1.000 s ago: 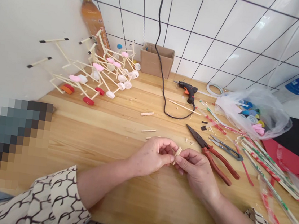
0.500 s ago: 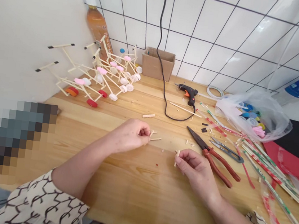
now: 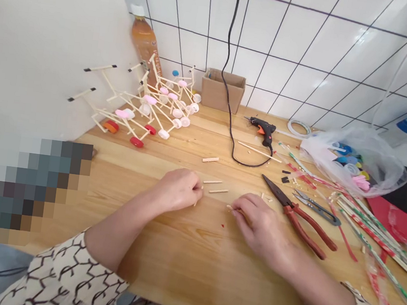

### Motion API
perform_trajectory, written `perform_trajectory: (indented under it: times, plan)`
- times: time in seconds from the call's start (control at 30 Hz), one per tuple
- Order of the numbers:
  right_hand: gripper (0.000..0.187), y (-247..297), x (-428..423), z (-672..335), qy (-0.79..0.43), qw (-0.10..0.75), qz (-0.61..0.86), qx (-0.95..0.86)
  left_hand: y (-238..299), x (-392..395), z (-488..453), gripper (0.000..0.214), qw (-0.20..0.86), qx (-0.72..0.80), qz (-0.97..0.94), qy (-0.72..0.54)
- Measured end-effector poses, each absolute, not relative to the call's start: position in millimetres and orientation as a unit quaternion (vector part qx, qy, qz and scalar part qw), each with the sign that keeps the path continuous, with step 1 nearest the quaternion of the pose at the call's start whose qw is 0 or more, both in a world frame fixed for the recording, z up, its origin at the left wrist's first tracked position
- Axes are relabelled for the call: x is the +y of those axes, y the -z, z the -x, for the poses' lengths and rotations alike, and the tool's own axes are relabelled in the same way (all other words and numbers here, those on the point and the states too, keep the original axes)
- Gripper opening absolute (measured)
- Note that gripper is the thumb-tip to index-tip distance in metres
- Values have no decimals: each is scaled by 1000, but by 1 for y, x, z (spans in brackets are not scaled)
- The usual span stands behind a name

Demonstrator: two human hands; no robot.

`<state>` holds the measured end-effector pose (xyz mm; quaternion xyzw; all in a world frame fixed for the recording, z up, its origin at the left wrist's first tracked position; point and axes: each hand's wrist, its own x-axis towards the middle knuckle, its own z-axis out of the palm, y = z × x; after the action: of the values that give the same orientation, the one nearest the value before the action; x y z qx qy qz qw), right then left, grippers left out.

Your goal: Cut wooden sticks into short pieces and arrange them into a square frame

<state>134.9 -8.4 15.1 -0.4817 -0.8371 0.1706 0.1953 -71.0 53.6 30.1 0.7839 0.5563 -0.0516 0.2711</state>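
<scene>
My left hand (image 3: 181,190) is closed at mid-table, with a short piece of wooden stick (image 3: 196,202) pinched in its fingers; most of that piece is hidden. Just right of these fingers two cut sticks (image 3: 212,182) lie side by side on the wood. My right hand (image 3: 254,220) is lowered near the tabletop, thumb and forefinger together on a small wooden stick piece (image 3: 230,207), of which only the tip shows. To its right lie red-handled long-nose pliers (image 3: 297,214) and a pair of thread snips (image 3: 317,207).
Stick models with bottle-cap wheels (image 3: 134,114) stand at the back left, by a tea bottle (image 3: 145,41). Behind are a cardboard box (image 3: 222,93) and a black glue gun (image 3: 262,128) with its cord. On the right are a bag of caps (image 3: 354,163) and wrapped chopsticks (image 3: 379,233).
My right hand has moved left and turned palm-down, lowering its stick piece. My left hand has drawn slightly back from the two loose sticks. The view has shifted a little left.
</scene>
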Motion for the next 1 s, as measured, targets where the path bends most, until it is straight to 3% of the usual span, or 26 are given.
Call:
perform_trajectory:
  times: [0.23, 0.63, 1.0]
  plan:
    - [20, -13, 10, -113, -73, 78, 469, -877, -32, 51, 71, 28, 248, 548, -794, 83]
    - [21, -3, 21, -107, -79, 135, 446, -881, -28, 48, 69, 15, 368, 516, -763, -128]
    - [17, 0, 24, -114, -136, 223, 436, -861, -28, 54, 76, 14, 324, 523, -779, -118]
